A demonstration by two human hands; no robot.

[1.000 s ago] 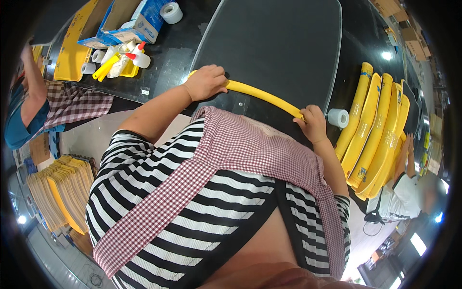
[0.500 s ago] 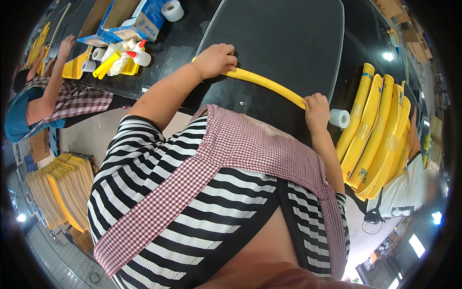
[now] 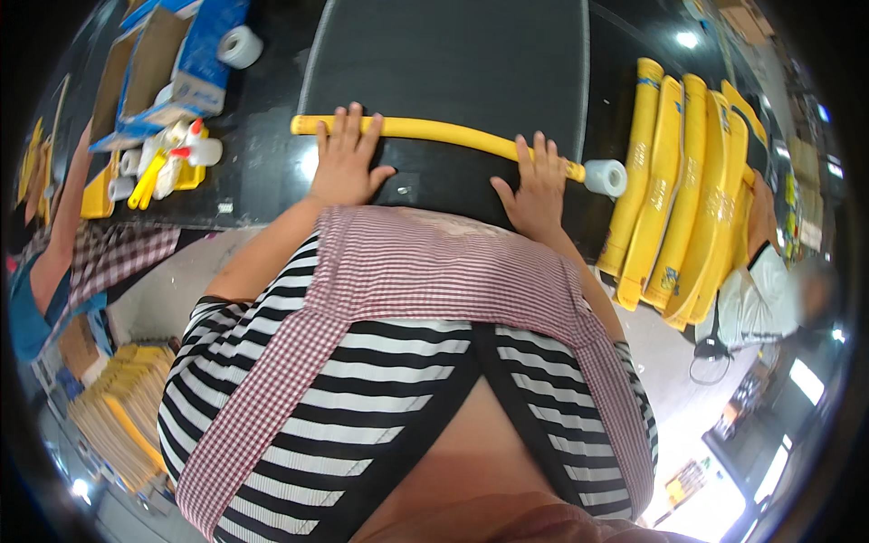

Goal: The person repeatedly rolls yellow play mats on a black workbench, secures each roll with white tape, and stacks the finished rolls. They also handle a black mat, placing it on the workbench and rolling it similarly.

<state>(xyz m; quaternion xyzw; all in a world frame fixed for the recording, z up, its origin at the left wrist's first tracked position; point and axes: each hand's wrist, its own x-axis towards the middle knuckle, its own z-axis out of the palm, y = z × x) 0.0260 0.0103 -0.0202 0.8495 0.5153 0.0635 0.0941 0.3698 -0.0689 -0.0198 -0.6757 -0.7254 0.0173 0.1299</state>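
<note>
A long, thin yellow roll (image 3: pixel 444 133) lies crosswise on the dark worktop, over the near part of a black panel with pale side edges (image 3: pixel 444 54). My left hand (image 3: pixel 347 165) rests on the roll near its left end, fingers spread and stretched over it. Toward the other end, my right hand (image 3: pixel 536 192) lies the same way, its fingers extended across the roll and the thumb apart. Neither hand is closed round anything. A roll of whitish tape (image 3: pixel 605 177) stands at the roll's right end.
Several thicker yellow rolls (image 3: pixel 674 181) lie side by side at the right. At the left are a blue cardboard box (image 3: pixel 199 68), another tape roll (image 3: pixel 240 47) and white bottles with red tips (image 3: pixel 206 151). Co-workers' arms show at both sides. Stacked yellow sheets (image 3: pixel 122 407) stand lower left.
Both hands have gone from curled fingers on the yellow strip to flat, spread fingers on it. The roll now lies more level across the view, its left end showing.
</note>
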